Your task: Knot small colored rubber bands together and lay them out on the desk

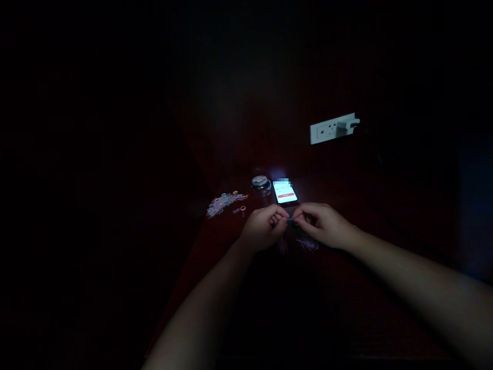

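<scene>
The scene is very dark. My left hand (264,226) and my right hand (322,223) meet over a dark reddish table (215,241), fingertips pinched together on a tiny greenish piece (290,219) that looks like a small elastic band. Both hands are closed in a pinch. A pile of small pastel loop bands (223,203) lies to the left of my left hand. A few more pale bands (308,244) lie under my right hand.
A lit phone (285,192) lies just beyond my hands, with a small round jar (261,184) to its left. On the wall behind, a white socket plate (327,129) carries a plugged-in charger (348,124). Everything else is in darkness.
</scene>
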Demonstrator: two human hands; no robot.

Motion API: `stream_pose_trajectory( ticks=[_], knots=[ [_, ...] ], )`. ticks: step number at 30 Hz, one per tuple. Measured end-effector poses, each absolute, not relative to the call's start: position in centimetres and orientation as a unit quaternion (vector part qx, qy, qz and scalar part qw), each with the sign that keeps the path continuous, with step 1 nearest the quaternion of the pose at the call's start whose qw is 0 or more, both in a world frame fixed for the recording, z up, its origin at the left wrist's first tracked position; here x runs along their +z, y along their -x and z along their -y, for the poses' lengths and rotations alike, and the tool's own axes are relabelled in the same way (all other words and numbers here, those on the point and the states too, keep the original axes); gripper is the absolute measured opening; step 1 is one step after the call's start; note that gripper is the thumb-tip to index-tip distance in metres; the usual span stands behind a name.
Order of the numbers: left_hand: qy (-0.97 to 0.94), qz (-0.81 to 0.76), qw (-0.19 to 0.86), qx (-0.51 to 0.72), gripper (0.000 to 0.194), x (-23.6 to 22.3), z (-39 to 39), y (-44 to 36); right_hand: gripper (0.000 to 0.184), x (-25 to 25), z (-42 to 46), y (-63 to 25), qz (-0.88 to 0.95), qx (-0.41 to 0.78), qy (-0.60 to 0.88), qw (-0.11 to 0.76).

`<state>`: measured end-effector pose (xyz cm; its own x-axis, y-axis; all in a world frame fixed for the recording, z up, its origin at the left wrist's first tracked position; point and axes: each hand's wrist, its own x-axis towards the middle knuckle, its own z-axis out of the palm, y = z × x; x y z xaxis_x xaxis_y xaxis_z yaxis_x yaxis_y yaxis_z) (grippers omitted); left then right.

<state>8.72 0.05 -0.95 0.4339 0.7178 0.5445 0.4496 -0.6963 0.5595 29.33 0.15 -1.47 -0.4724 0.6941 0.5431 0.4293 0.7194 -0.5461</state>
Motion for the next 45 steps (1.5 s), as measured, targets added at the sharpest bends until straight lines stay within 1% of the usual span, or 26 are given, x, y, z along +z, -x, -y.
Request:
stream_pose_trajectory(
  ticks=[10, 24, 32, 40, 45],
  knots=[
    [-0.824, -0.36, 0.18, 0.399, 0.01, -0.94, -0.09, -8.57, 0.015, -1.27, 0.06, -29.38, 0.841, 0.154, 0.334, 0.398],
    [-0.833, -0.363, 0.147, 0.39, 0.009, -0.7, 0.18, -8.67, 0.014, -1.38, 0.2, -29.33, 0.823, 0.163, 0.336, 0.427],
    [-0.84, -0.35, 0.153, 0.386, 0.009, -0.61, 0.26, -8.71, 0.013, -1.24, 0.34, -29.18, 0.816, 0.159, 0.335, 0.443],
    [-0.842, -0.349, 0.145, 0.385, 0.007, -0.99, -0.05, -8.69, 0.011, -1.53, 0.09, -29.18, 0.822, 0.156, 0.335, 0.433],
    [-0.847, -0.349, 0.108, 0.386, 0.007, -0.94, -0.11, -8.62, 0.01, -1.48, 0.05, -29.16, 0.828, 0.156, 0.34, 0.418]
  ],
)
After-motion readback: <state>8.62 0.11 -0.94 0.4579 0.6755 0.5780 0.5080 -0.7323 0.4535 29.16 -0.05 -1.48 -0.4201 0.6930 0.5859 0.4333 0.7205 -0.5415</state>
